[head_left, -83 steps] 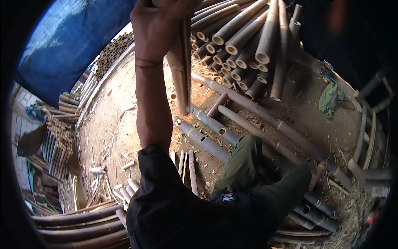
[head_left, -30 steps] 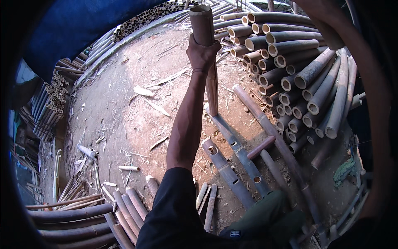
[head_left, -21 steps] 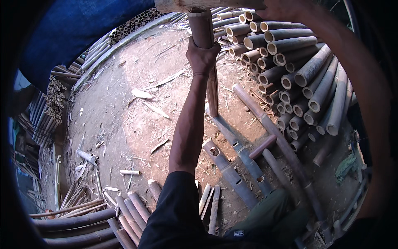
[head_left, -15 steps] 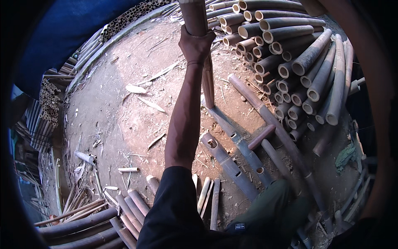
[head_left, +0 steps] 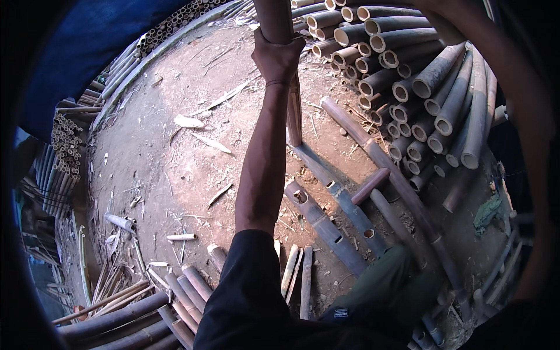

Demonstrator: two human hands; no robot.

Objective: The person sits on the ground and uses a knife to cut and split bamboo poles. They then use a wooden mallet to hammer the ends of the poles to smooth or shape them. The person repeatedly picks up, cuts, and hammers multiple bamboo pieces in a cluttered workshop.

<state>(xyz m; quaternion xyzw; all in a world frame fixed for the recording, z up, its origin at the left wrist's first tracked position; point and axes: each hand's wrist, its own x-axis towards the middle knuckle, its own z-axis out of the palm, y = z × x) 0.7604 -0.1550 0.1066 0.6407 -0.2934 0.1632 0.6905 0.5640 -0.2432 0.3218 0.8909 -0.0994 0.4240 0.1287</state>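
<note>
My left hand [head_left: 276, 57] is closed around a thick bamboo pole [head_left: 274, 17] that stands upright and runs out of the top of the view. Below the hand, the pole's lower part [head_left: 294, 116] comes down to the end of a bluish bamboo piece [head_left: 344, 204] with holes cut in it, lying on the ground. Beside that lies another notched bamboo piece [head_left: 324, 224]. Raised at the upper right, my right hand [head_left: 440, 20] is dark and blurred; its fingers, and anything in them, cannot be made out.
Stacked bamboo poles [head_left: 402, 87] fill the upper right. A long pole [head_left: 391, 169] and a short crosspiece [head_left: 371, 185] lie right of the notched pieces. More bamboo [head_left: 116, 315] lies at lower left. Peeled strips [head_left: 211, 143] litter the dirt floor. My trouser leg [head_left: 373, 280] is close by.
My right hand and forearm have come lower and further left at the upper right. The left hand keeps its grip on the pole, and the whole view has shifted slightly.
</note>
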